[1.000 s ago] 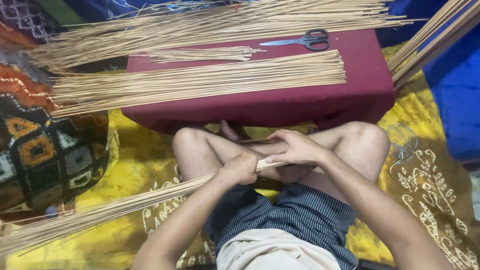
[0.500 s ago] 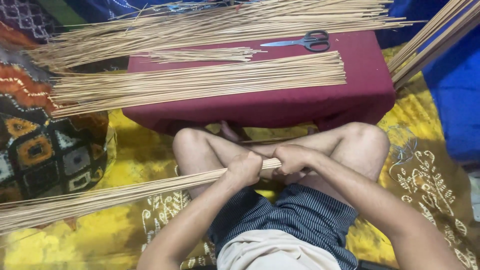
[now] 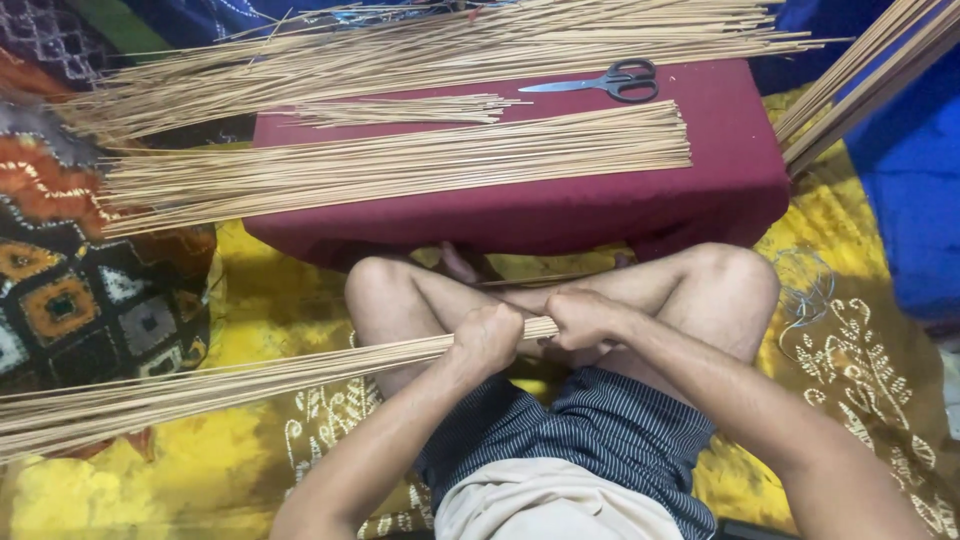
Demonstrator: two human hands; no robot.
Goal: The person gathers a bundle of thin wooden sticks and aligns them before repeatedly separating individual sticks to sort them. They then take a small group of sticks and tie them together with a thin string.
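I sit cross-legged on the floor with a long bundle of thin tan sticks [image 3: 220, 385] across my lap, its length running out to the left. My left hand [image 3: 490, 338] is closed around the bundle near its right end. My right hand [image 3: 580, 318] grips the very end of the same bundle, just right of the left hand. Both fists sit over my crossed shins.
A low stool with a maroon cover [image 3: 600, 200] stands in front of my knees, carrying rows of sticks [image 3: 400, 165] and grey-handled scissors [image 3: 610, 82]. More sticks [image 3: 860, 80] lean at the right. A patterned cushion [image 3: 90, 300] lies at left; yellow printed cloth [image 3: 860, 330] covers the floor.
The bundle's far left end has risen slightly and flattened across my lap. My right hand has closed down onto the bundle's end beside the left hand.
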